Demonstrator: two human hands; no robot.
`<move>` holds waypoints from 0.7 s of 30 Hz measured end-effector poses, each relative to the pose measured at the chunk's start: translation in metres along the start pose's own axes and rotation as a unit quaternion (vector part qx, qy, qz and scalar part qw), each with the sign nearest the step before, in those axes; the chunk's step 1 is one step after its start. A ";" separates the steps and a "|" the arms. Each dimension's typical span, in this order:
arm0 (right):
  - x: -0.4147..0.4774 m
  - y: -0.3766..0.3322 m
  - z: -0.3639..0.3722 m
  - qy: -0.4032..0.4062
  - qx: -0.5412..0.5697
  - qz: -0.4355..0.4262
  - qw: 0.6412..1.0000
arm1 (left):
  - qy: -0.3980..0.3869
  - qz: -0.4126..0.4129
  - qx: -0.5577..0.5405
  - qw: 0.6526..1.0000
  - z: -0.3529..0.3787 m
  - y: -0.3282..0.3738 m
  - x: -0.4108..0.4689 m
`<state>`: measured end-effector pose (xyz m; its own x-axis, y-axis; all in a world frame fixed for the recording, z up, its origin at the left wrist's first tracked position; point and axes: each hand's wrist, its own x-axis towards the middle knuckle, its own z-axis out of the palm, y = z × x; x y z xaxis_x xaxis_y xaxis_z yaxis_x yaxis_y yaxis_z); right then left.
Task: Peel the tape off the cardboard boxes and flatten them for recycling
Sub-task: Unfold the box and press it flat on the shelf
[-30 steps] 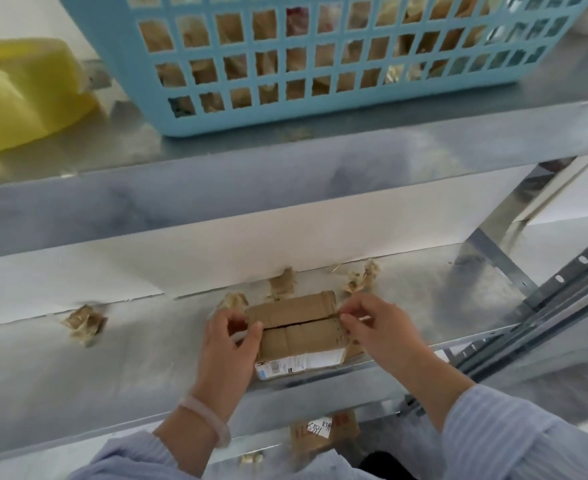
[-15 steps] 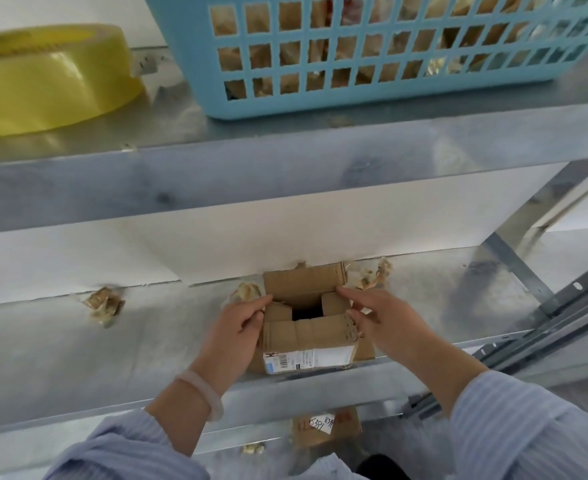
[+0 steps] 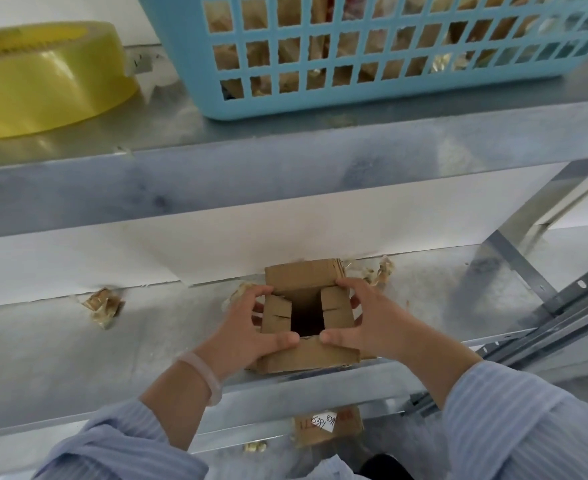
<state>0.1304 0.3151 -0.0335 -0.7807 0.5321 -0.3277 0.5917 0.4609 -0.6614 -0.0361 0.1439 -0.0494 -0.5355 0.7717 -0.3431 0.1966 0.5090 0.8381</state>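
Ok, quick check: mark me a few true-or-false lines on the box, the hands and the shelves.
1. The cardboard box has its top flaps open. True.
2. Only the left hand holds the box. False: the right hand grips it too.
3. The blue basket sits on the upper shelf. True.
4. The yellow tape roll lies inside the basket. False: it sits on the shelf beside it.
5. Crumpled scraps lie near the box. True.
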 end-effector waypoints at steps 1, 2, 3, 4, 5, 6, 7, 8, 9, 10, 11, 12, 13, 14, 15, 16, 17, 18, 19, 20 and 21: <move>0.000 -0.003 0.004 0.014 -0.009 0.009 1.000 | 0.021 -0.005 0.026 0.999 0.005 -0.001 0.002; 0.000 -0.007 0.009 0.038 -0.021 0.020 0.999 | 0.049 -0.011 0.048 0.998 0.011 0.002 0.003; 0.000 -0.010 0.014 0.065 -0.034 0.031 0.997 | 0.083 -0.012 0.067 0.994 0.018 0.005 0.003; -0.001 -0.013 0.019 0.084 -0.045 0.038 0.995 | 0.112 -0.012 0.092 0.989 0.023 0.008 0.002; -0.001 -0.014 0.022 0.093 -0.058 0.044 0.993 | 0.128 -0.009 0.120 0.984 0.027 0.011 0.001; -0.002 -0.015 0.025 0.093 -0.068 0.049 0.992 | 0.133 -0.003 0.142 0.981 0.029 0.013 0.000; -0.003 -0.015 0.025 0.092 -0.071 0.053 0.992 | 0.134 0.006 0.157 0.979 0.031 0.013 -0.002; -0.005 -0.015 0.025 0.093 -0.068 0.053 0.992 | 0.135 0.019 0.164 0.977 0.031 0.014 -0.004; -0.007 -0.014 0.024 0.098 -0.059 0.049 0.992 | 0.138 0.035 0.167 0.976 0.031 0.014 -0.007; -0.010 -0.013 0.023 0.104 -0.047 0.041 0.993 | 0.141 0.054 0.166 0.974 0.030 0.015 -0.011; -0.013 -0.012 0.021 0.112 -0.029 0.033 0.993 | 0.145 0.075 0.157 0.974 0.029 0.015 -0.015; -0.016 -0.010 0.020 0.119 -0.005 0.026 0.993 | 0.148 0.098 0.140 0.974 0.028 0.016 -0.019; -0.019 -0.008 0.019 0.124 0.026 0.021 0.992 | 0.146 0.123 0.118 0.975 0.028 0.015 -0.024; -0.022 -0.006 0.018 0.127 0.059 0.015 0.990 | 0.141 0.148 0.094 0.974 0.027 0.014 -0.028; -0.024 -0.003 0.018 0.125 0.089 0.008 0.988 | 0.136 0.172 0.072 0.973 0.026 0.011 -0.031; -0.026 0.000 0.018 0.122 0.118 0.001 0.985 | 0.135 0.196 0.052 0.970 0.024 0.007 -0.034; -0.028 0.004 0.018 0.119 0.148 -0.003 0.982 | 0.137 0.211 0.034 0.967 0.021 0.003 -0.036; -0.029 0.008 0.019 0.114 0.174 -0.005 0.978 | 0.138 0.218 0.023 0.966 0.019 -0.001 -0.037; -0.031 0.012 0.020 0.106 0.191 -0.009 0.976 | 0.135 0.220 0.026 0.966 0.017 -0.005 -0.037; -0.032 0.017 0.021 0.097 0.191 -0.021 0.977 | 0.130 0.221 0.043 0.966 0.016 -0.009 -0.038; -0.033 0.022 0.023 0.085 0.179 -0.034 0.980 | 0.127 0.223 0.064 0.964 0.015 -0.012 -0.039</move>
<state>0.1647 0.2913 -0.0521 -0.7531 0.6335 -0.1777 0.4071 0.2364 -0.8822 -0.0051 0.1133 -0.0530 -0.5544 0.8150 0.1684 0.5452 0.2028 0.8134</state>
